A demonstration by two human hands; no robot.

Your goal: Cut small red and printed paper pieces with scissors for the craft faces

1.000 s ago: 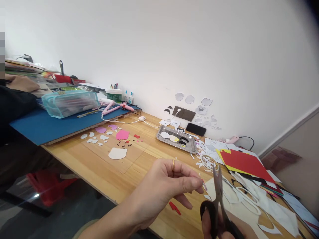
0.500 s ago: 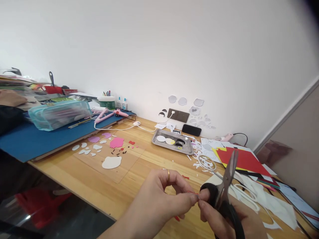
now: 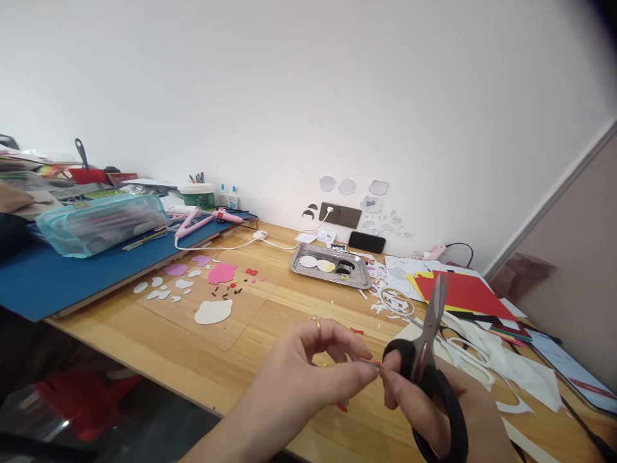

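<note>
Thumb and forefinger of my left hand (image 3: 303, 379) pinch a tiny, thin red piece (image 3: 375, 364), mostly hidden by the fingertips. My right hand (image 3: 407, 402) is closed round black-handled scissors (image 3: 430, 325), whose blades point up and away. Its thumb and finger tips meet the same small piece, right beside the left fingertips. On the wooden table (image 3: 284, 315) behind the hands lie red scraps (image 3: 357, 331), with another bit of red below the left fingers.
Left on the table are a pink cutout (image 3: 222, 274), a white head-shaped cutout (image 3: 213, 312) and several small pieces. Further back stands a metal tray (image 3: 328, 278) holding cutouts. Paper scraps (image 3: 380, 276), red sheets (image 3: 475, 294) and a phone (image 3: 366, 242) lie rightward. A glue gun (image 3: 226, 217) rests on the blue board (image 3: 96, 273).
The view has shifted slightly, so the table things sit a little further left and higher. Both hands stay together at the small piece, which shows a bit more between the fingertips.
</note>
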